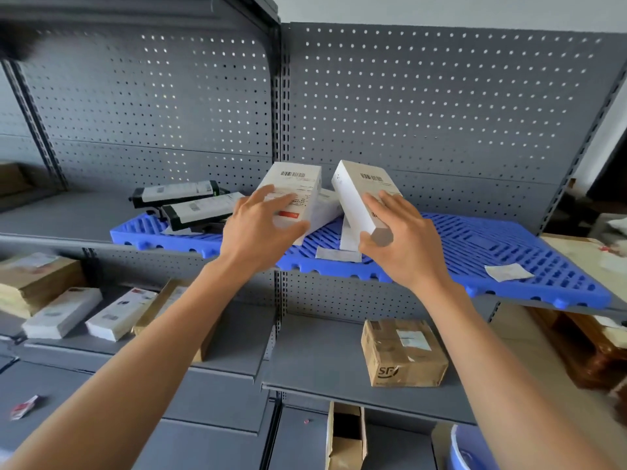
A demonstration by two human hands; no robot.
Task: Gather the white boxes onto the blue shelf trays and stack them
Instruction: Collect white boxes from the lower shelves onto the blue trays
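Observation:
My left hand grips a white box with a barcode label, tilted above the blue shelf tray. A second white box is held tilted by my right hand, fingers curled round its near end. A third white box lies on the tray between and behind them, mostly hidden. Two more white boxes lie on the lower left shelf.
Two black-edged boxes rest on the tray's left end. Paper slips lie on the tray. A brown carton stands on the lower right shelf, brown parcels at lower left. A grey pegboard backs the shelves.

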